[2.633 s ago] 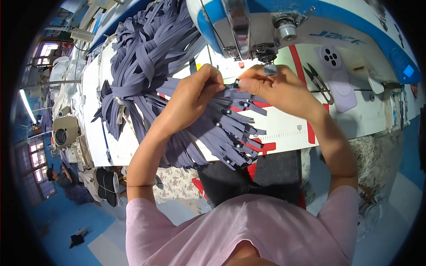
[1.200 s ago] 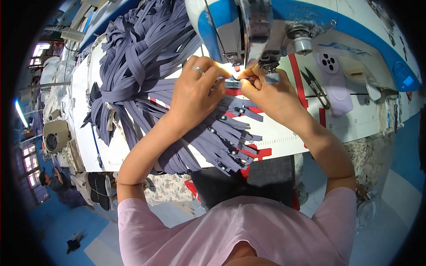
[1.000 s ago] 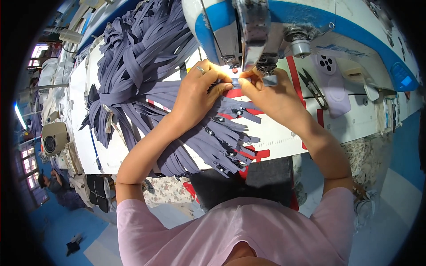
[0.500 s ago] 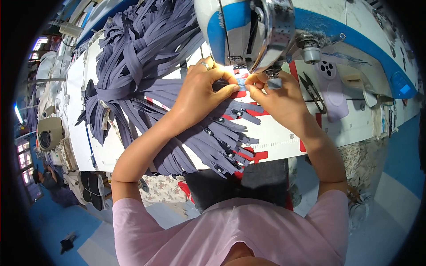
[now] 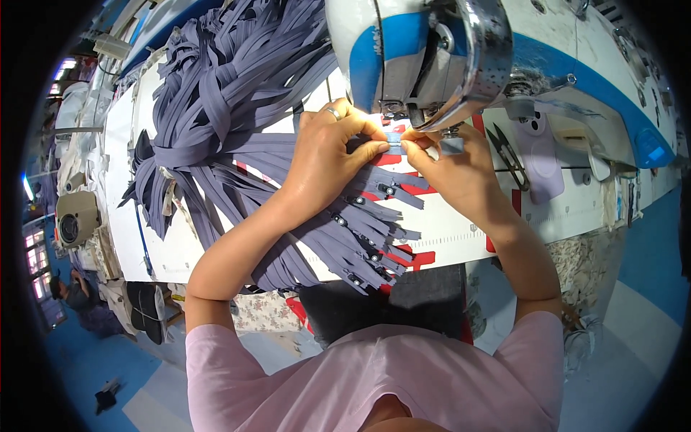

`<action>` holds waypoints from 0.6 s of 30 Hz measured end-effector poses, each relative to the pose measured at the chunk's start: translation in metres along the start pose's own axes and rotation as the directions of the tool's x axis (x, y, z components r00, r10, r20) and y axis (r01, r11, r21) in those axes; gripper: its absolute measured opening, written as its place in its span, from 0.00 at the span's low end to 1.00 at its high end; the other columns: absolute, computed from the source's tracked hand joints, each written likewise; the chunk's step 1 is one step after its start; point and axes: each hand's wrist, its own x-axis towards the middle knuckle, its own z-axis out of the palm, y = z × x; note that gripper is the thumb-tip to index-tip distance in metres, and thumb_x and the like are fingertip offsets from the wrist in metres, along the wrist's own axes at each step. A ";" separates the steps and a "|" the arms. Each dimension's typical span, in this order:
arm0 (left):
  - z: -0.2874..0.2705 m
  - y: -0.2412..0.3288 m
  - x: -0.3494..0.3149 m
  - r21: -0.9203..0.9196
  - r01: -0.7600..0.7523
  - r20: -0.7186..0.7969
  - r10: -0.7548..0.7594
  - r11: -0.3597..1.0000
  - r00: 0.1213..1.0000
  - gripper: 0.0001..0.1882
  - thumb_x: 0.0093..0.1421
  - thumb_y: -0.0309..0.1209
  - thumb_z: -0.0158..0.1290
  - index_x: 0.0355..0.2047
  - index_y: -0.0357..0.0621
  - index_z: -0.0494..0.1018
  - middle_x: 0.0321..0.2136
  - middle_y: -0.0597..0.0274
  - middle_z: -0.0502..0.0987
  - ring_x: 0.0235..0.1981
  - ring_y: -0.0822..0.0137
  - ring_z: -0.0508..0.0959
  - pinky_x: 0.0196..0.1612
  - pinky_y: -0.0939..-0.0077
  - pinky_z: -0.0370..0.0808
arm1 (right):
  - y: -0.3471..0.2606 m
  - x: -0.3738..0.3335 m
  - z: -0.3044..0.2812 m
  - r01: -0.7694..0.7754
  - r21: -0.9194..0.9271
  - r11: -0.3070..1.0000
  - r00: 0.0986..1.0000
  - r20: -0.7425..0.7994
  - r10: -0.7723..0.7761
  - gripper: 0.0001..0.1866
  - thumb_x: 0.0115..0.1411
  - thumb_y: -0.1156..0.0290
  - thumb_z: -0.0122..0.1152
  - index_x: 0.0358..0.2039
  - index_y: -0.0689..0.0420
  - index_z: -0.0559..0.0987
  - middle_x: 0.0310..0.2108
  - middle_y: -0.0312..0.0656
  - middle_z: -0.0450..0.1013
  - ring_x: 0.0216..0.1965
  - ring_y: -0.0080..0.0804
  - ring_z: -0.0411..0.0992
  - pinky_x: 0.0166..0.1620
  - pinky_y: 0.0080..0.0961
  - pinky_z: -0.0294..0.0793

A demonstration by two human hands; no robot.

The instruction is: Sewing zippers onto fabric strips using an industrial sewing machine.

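Observation:
Under the head of a white and blue sewing machine [image 5: 399, 47], a short lit stretch of blue-grey zipper tape [image 5: 394, 142] spans my two hands. My left hand [image 5: 324, 155] pinches one end between thumb and forefinger; a ring is on one finger. My right hand [image 5: 461, 162] pinches the other end, partly covered by the machine's metal parts. Beneath and beside my left forearm lies a big bundle of grey-purple zippers [image 5: 194, 155], knotted at the left. Their cut ends with black sliders [image 5: 386, 190] fan out below my hands.
To the right of my right hand, dark thread snips [image 5: 509, 158] lie beside a pale purple phone [image 5: 541, 162] on the white table [image 5: 453, 234]. Red markings [image 5: 421, 259] show on the tabletop. A person [image 5: 79, 295] is in the far left background.
The machine head appears farther right and larger in the view. My fingertips are slightly farther apart, showing a little more of the tape; both pinches stay.

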 end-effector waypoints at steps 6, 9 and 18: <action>0.003 -0.004 -0.003 -0.010 0.057 0.022 -0.057 0.998 0.998 0.08 0.52 0.34 0.68 0.30 0.49 0.82 0.31 0.66 0.75 0.35 0.64 0.74 0.44 0.66 0.60 | 0.000 0.004 -0.002 0.299 -0.341 0.891 0.952 0.043 -0.303 0.08 0.56 0.73 0.68 0.34 0.58 0.78 0.26 0.44 0.73 0.25 0.43 0.75 0.29 0.35 0.75; 0.004 -0.004 -0.002 0.003 0.026 0.007 -0.026 1.000 1.000 0.07 0.52 0.34 0.68 0.30 0.49 0.82 0.30 0.66 0.75 0.34 0.64 0.74 0.43 0.67 0.60 | 0.004 0.004 -0.001 0.297 -0.364 0.883 0.952 0.043 -0.303 0.08 0.55 0.73 0.69 0.33 0.58 0.78 0.27 0.45 0.73 0.26 0.44 0.75 0.29 0.36 0.75; 0.003 -0.009 0.000 0.017 0.037 -0.047 -0.036 0.999 0.998 0.07 0.54 0.34 0.67 0.31 0.49 0.82 0.29 0.67 0.75 0.32 0.65 0.73 0.41 0.67 0.60 | 0.011 0.007 0.007 0.374 -0.368 0.851 0.913 -0.019 -0.408 0.13 0.56 0.74 0.70 0.40 0.57 0.76 0.31 0.45 0.74 0.28 0.46 0.76 0.31 0.38 0.77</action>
